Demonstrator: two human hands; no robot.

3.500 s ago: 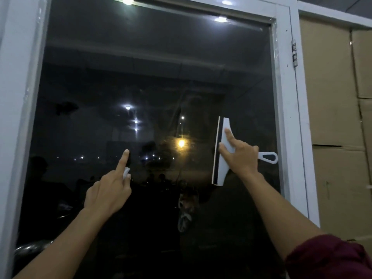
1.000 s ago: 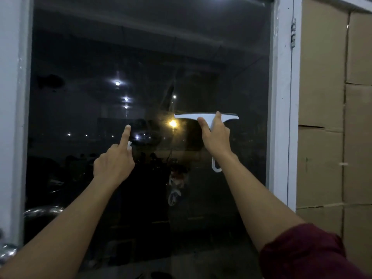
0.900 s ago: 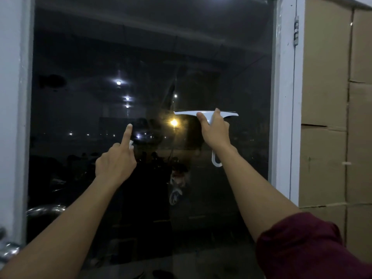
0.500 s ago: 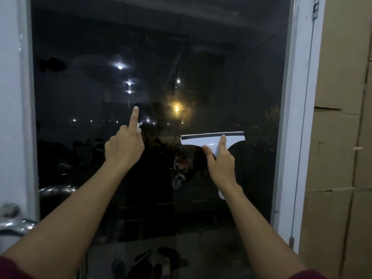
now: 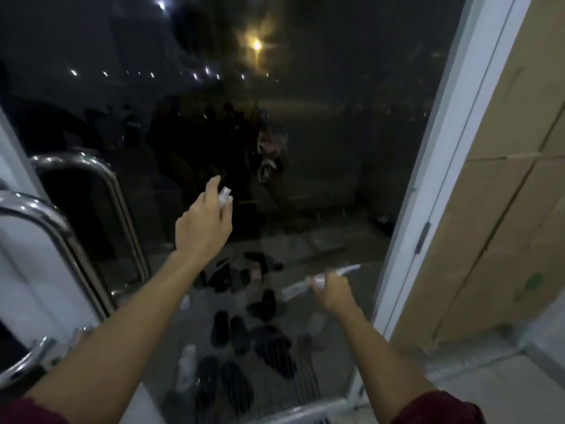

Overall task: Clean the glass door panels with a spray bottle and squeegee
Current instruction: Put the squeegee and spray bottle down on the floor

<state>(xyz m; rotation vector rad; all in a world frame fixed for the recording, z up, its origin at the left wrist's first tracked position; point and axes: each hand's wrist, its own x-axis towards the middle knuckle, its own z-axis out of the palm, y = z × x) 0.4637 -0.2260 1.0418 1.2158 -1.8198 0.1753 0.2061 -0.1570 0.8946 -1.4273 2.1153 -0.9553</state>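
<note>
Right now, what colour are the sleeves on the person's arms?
Dark red, maroon; the right sleeve shows it best in the head view.

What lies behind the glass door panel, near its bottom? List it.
Behind the glass door panel, dark shoes scattered on the floor. The arms and right hand cover some.

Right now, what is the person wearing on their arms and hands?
Both forearms are bare. A dark red sleeve is pushed up near the elbow on the right arm, and a matching sleeve edge shows on the left. The left hand and right hand are ungloved; no watch or rings visible, though the image is blurred.
</note>
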